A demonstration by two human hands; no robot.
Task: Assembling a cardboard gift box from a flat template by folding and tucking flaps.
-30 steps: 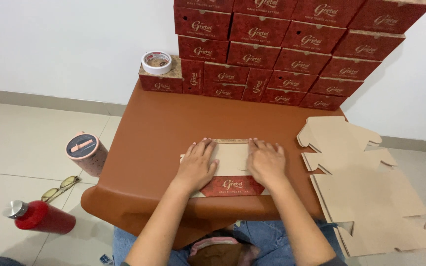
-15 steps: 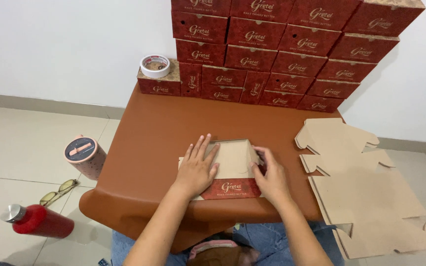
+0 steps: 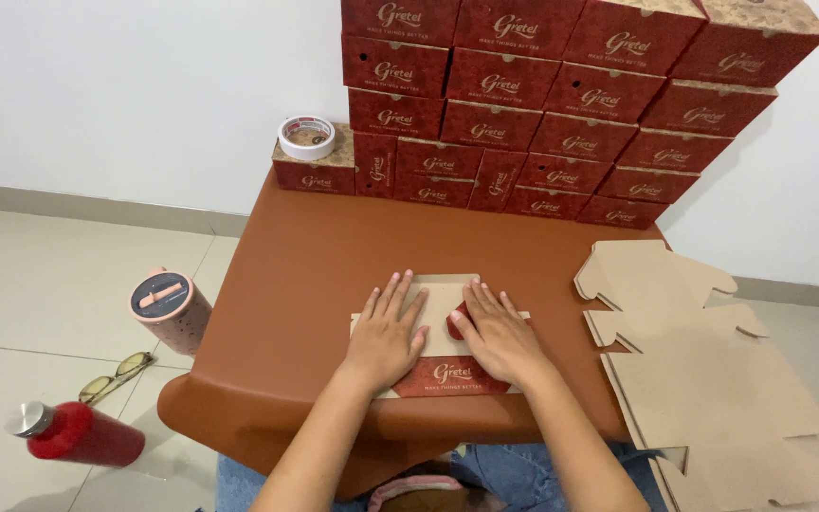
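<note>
Looking down from my head camera, I see my two forearms reach onto a brown table [image 3: 305,256]. My left hand [image 3: 386,332] lies flat, fingers spread, palm down on a flattened cardboard box blank [image 3: 438,296] near the table's front edge. My right hand [image 3: 497,334] lies flat beside it, fingers together, pressing the same blank. Neither hand grips anything; both seem to hold the card down so a fold stays creased. The blank's red printed panel [image 3: 452,374] shows nearest me. To the right, a stack of unfolded tan blanks [image 3: 703,379] overhangs the table. On the floor at left are a red bottle [image 3: 78,433], spectacles [image 3: 116,374] and a pink tumbler [image 3: 171,310]. At the far edge, finished red boxes [image 3: 561,104] are stacked against the wall, with a roll of tape [image 3: 306,137] on one.
</note>
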